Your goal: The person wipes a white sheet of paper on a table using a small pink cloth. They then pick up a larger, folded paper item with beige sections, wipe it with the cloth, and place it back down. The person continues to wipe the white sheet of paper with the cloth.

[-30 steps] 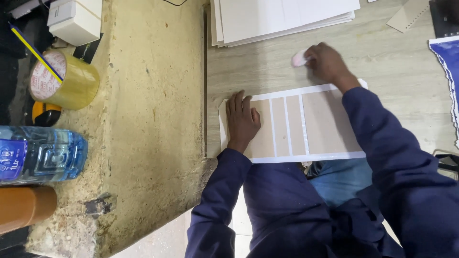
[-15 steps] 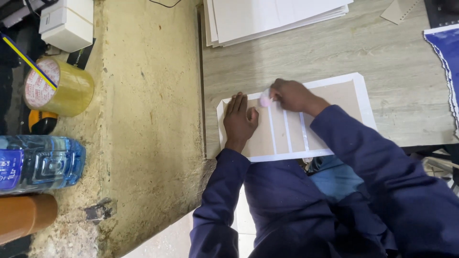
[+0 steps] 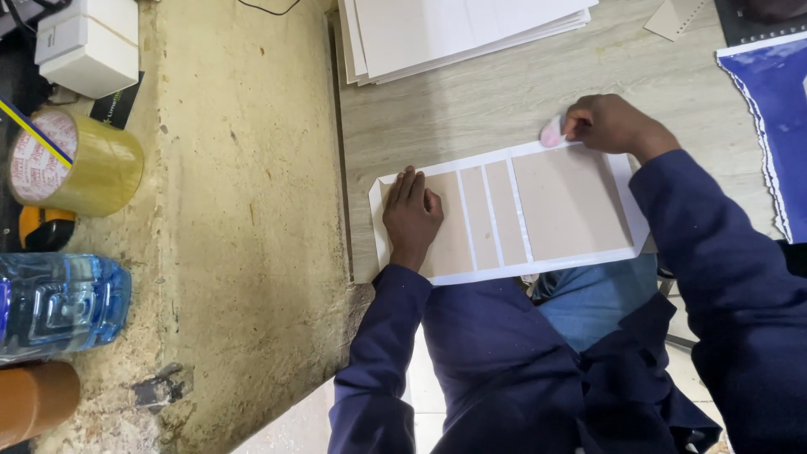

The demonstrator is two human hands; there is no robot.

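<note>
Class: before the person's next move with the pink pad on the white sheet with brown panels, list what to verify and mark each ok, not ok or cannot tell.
1. Left hand lies flat on the sheet, pinning its left end: ok.
2. Right hand grips the pink pad: ok.
3. Pad sits at the sheet's far edge: ok.
4. Sheet lies fully on the table: not ok, its near edge overhangs.
5. Panels lie flat: ok.
6. Pad is wet or loaded: cannot tell.

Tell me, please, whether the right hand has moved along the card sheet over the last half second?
Yes. The right hand, holding a small pink piece, has gone from beside the left hand to the card sheet's far edge.
</note>
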